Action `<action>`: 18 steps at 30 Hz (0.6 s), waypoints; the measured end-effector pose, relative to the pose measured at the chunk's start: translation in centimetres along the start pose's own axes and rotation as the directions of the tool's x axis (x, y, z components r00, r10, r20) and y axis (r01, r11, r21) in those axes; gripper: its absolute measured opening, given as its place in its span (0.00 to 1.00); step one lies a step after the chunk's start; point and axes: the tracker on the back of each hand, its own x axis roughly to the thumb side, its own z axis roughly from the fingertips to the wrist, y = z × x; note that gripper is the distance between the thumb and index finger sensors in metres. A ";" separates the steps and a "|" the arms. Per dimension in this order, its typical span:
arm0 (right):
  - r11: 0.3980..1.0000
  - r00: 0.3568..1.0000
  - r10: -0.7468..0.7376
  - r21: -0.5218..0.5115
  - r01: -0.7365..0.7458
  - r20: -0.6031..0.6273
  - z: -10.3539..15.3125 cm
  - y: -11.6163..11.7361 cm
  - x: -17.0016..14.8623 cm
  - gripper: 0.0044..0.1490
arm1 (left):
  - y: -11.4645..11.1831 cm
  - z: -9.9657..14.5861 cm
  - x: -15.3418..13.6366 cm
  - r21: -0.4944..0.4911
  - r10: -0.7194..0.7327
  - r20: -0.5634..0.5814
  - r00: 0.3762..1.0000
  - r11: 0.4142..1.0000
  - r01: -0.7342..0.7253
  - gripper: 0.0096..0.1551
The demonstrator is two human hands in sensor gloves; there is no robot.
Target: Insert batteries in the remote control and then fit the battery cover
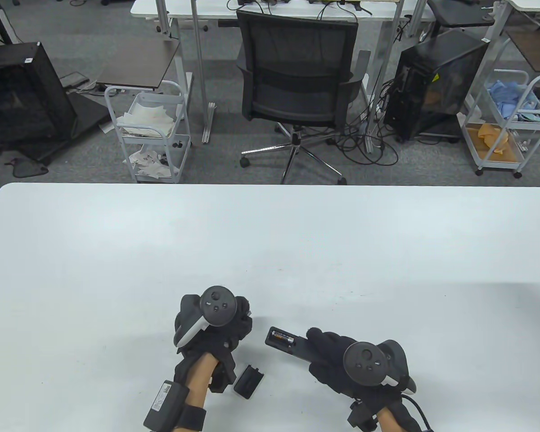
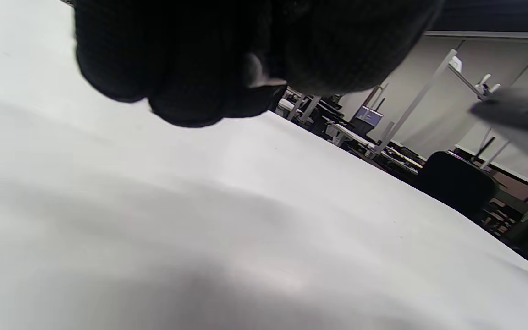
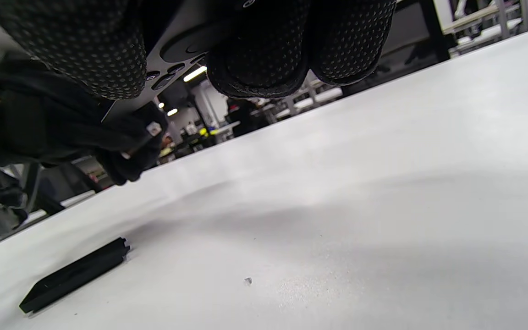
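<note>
- From above the table, we see the right hand (image 1: 342,360) gripping the remote control (image 1: 288,344) by its near end, fingers wrapped over the body; the remote is turned back-up, its open battery bay pointing toward the left hand (image 1: 213,333); one battery (image 1: 282,337) lies in the bay; the battery cover (image 1: 249,381) lies flat on the white table (image 1: 270,243), just beside the left wrist and apart from the remote; the left hand sits to the left of the remote's open end, its fingers hidden under the tracker (image 1: 217,306), so we cannot tell from here how they lie; behind the table stand an office chair (image 1: 297,81) and two white carts (image 1: 150,130).
- At the left wrist, we see the gloved fingers (image 2: 190,78) curled together into a bunch above the table; a small pale tip (image 2: 257,75) shows between them, but we cannot tell what it is; a blurred dark edge (image 2: 516,112) comes in at the right.
- At the right wrist, we see dotted fingertips (image 3: 264,59) pressed against the button face of the remote, which is held off the table; the left hand is beyond it, fingers drawn together around a small thing (image 3: 154,129) too small for us to name; the cover lies flat on the table at lower left, touching nothing.
</note>
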 end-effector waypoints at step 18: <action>1.000 1.000 -0.015 0.023 0.015 0.021 0.1 0.4 0.7 0.47 | -1.3 6.5 -1.1 0.158 0.564 0.366 0.740 0.746 -0.646 0.24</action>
